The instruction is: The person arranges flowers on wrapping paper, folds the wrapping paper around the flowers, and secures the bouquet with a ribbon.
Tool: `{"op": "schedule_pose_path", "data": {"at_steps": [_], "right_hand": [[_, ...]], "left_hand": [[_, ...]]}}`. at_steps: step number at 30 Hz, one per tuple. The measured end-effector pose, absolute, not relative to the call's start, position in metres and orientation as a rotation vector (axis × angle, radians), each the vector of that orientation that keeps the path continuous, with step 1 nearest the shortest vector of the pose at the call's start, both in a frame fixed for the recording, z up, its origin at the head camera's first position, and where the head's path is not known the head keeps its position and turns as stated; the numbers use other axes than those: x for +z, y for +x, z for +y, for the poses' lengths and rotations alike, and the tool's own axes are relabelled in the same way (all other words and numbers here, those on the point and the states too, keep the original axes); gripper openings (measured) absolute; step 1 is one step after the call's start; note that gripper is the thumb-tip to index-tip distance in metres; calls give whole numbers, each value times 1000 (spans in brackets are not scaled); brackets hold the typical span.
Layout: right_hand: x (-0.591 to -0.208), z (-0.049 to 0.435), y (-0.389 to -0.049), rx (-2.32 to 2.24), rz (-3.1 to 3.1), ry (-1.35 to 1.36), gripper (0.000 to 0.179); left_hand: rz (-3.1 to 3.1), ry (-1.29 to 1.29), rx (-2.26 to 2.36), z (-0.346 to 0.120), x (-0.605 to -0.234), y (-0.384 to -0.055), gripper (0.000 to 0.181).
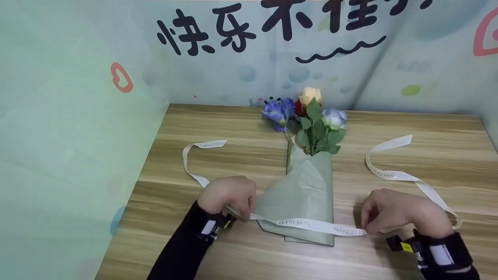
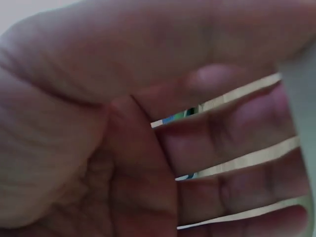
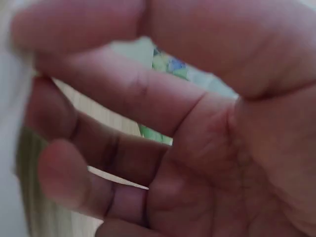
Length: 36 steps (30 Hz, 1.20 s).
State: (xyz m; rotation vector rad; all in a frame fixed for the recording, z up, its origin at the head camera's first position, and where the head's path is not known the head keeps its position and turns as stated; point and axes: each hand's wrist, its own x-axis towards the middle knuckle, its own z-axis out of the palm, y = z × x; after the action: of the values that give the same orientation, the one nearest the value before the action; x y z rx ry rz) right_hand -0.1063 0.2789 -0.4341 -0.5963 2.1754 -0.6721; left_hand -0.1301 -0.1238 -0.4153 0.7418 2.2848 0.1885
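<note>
A bouquet wrapped in pale green paper (image 1: 307, 186) lies on the table, its blossoms toward the back. Across the lower part of the wrapping runs a white printed ribbon (image 1: 307, 224), held fairly straight between both hands. My left hand (image 1: 233, 194) pinches the ribbon just left of the paper. To the right of the bouquet, my right hand (image 1: 397, 212) pinches it between thumb and forefinger. Both loose ends of the ribbon curve back over the table past the hands. In the wrist views, the left palm (image 2: 133, 163) and right palm (image 3: 192, 182) fill most of the picture.
The flowers include a blue one (image 1: 278, 112), a cream rose (image 1: 310, 95), a pale lilac bloom (image 1: 334, 118) and green leaves (image 1: 319, 132). A printed backdrop (image 1: 233, 74) stands behind the wooden table (image 1: 218, 120) and along its left side.
</note>
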Motion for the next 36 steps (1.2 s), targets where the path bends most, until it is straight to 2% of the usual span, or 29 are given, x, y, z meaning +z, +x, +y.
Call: {"op": "schedule_pose_path", "data": {"at_steps": [12, 17, 21, 27, 36], "right_hand": [[-440, 271, -94, -661, 2035, -558, 13], [-442, 269, -104, -736, 2131, -666, 8], [-443, 265, -113, -767, 2384, -702, 16], [-447, 244, -117, -844, 2604, -428, 27], [-458, 216, -105, -1263, 2333, -74, 43]], "left_hand": [[2095, 769, 237, -122, -425, -111, 14], [2260, 780, 353, -117, -427, -117, 42], [2565, 753, 424, -107, -429, -125, 47], [2754, 581, 609, -82, -436, -126, 41], [2736, 620, 652, -54, -458, -112, 51]]}}
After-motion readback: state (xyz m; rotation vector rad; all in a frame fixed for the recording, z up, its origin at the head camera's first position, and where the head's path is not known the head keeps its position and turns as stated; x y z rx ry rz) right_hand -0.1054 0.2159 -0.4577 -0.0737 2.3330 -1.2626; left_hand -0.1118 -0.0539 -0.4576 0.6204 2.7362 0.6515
